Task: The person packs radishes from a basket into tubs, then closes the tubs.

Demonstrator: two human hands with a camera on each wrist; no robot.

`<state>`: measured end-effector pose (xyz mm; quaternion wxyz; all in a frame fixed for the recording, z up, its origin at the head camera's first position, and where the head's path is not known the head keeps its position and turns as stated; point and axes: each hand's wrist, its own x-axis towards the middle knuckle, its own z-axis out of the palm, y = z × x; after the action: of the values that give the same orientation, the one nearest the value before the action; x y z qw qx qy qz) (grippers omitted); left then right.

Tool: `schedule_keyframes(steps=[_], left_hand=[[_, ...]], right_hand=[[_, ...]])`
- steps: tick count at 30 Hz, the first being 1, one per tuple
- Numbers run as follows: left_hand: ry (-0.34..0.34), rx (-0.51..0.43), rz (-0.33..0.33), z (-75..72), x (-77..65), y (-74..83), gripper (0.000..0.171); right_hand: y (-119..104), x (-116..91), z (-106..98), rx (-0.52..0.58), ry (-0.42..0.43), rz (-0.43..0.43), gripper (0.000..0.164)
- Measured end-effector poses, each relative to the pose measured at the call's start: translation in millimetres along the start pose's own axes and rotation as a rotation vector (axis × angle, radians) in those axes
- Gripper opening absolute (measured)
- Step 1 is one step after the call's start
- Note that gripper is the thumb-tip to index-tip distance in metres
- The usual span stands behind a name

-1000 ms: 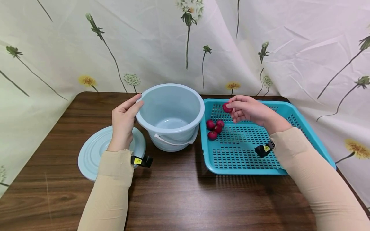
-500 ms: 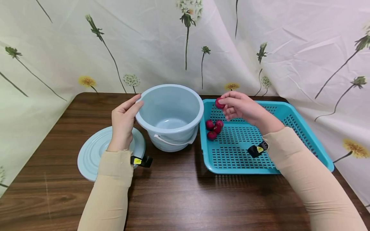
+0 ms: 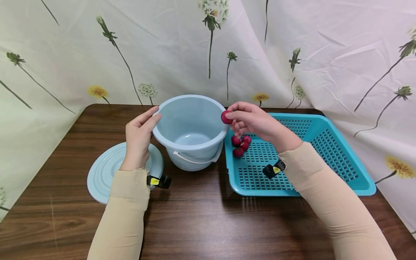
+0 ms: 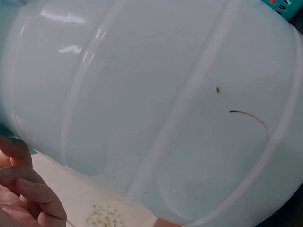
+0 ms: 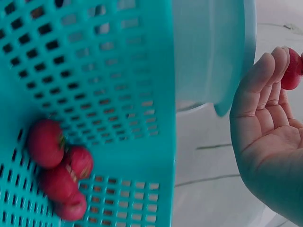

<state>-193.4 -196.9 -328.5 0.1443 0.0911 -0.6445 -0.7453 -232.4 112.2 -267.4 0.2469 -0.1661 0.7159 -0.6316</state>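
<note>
My left hand point(image 3: 139, 135) grips the left rim of a light blue bucket point(image 3: 191, 155), thumb inside and fingers outside. The left wrist view is mostly filled by the bucket's wall point(image 4: 142, 94), with curled fingers point(image 4: 33, 189) at lower left. Between thumb and fingertips my right hand point(image 3: 253, 122) pinches a red radish point(image 3: 226, 117) at the bucket's right rim. That radish point(image 5: 292, 71) also shows at the right edge of the right wrist view. Several more radishes point(image 3: 238, 152) lie clustered in the left part of a turquoise basket point(image 3: 276, 193); the right forearm hides some of the basket.
A round light blue lid point(image 3: 100, 177) lies on the dark wooden table point(image 3: 201, 224) left of the bucket, partly under my left wrist. The bucket's white handle point(image 3: 195, 160) hangs down in front. Behind the table hangs a flowered cloth point(image 3: 182, 47).
My right hand has moved left with the radish, from above the basket to the bucket's right rim. My left hand, the bucket and the other radishes have stayed in place.
</note>
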Motion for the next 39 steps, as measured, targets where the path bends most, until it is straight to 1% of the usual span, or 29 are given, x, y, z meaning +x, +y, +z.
schedule_keyframes(steps=[6, 11, 27, 33, 39], left_hand=[[-0.006, -0.002, -0.013, 0.2, 0.5, -0.2, 0.037], [-0.003, -0.005, -0.004, 0.2, 0.6, 0.2, 0.037], [-0.004, -0.009, 0.004, 0.8, 2.5, 0.8, 0.036], [-0.006, -0.009, -0.003, 0.1, 2.8, 0.5, 0.036], [-0.005, -0.013, 0.003, 0.2, 2.3, 0.8, 0.036]], right_hand=[[-4.4, 4.1, 11.7, -0.013, -0.024, -0.002, 0.021], [-6.0, 6.7, 16.2, -0.049, -0.005, 0.019, 0.023], [-3.9, 11.3, 14.9, -0.148, -0.011, 0.076, 0.029], [-2.8, 10.9, 15.9, -0.169, -0.008, 0.070, 0.027], [-0.7, 9.8, 16.2, -0.160, -0.005, 0.062, 0.025]])
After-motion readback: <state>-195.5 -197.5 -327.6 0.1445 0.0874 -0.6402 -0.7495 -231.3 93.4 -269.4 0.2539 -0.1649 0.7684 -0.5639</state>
